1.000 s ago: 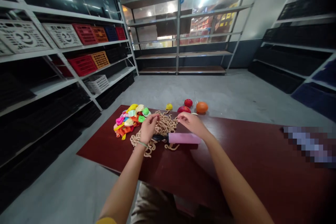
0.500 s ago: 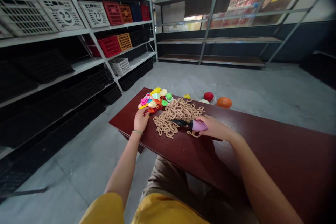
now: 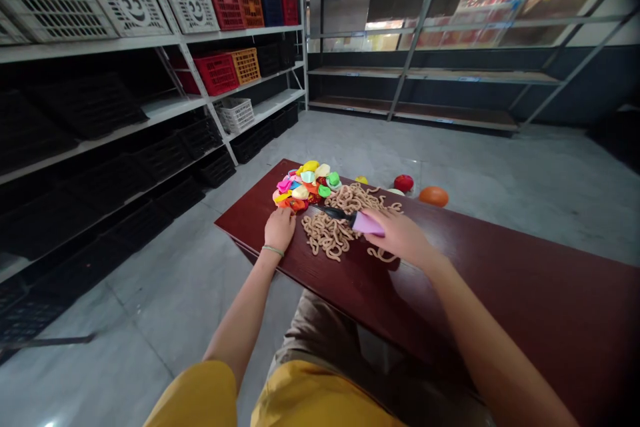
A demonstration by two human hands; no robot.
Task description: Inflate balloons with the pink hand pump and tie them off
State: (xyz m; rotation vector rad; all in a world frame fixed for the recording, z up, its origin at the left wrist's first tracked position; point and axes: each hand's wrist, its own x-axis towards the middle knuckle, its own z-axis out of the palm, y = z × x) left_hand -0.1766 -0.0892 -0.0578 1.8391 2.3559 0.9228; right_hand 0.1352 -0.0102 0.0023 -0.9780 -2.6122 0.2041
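A heap of limp, many-coloured balloons [image 3: 300,192] lies at the left part of the dark red table [image 3: 450,267]. My left hand [image 3: 280,230] is at its near edge, fingers closed at an orange balloon [image 3: 291,204]. Beside the heap is a pile of tan, curly, worm-like pieces [image 3: 333,237]. Over that pile my right hand [image 3: 397,233] grips a hand balloon pump [image 3: 369,223] with a purple body and a black tapered nozzle. The nozzle points left, its tip close to the balloon at my left fingers; whether they touch I cannot tell.
Beyond the table's far edge are a red balloon [image 3: 403,183] and an orange inflated balloon [image 3: 433,197], with a yellow and a whitish one partly hidden. A shelving rack [image 3: 195,73] with plastic crates stands left. Another metal rack [image 3: 415,73] stands at the back.
My right hand has moved the pump left, bringing its nozzle near the balloon heap. My left hand has closed in at the orange balloon. The whole view has shifted slightly.
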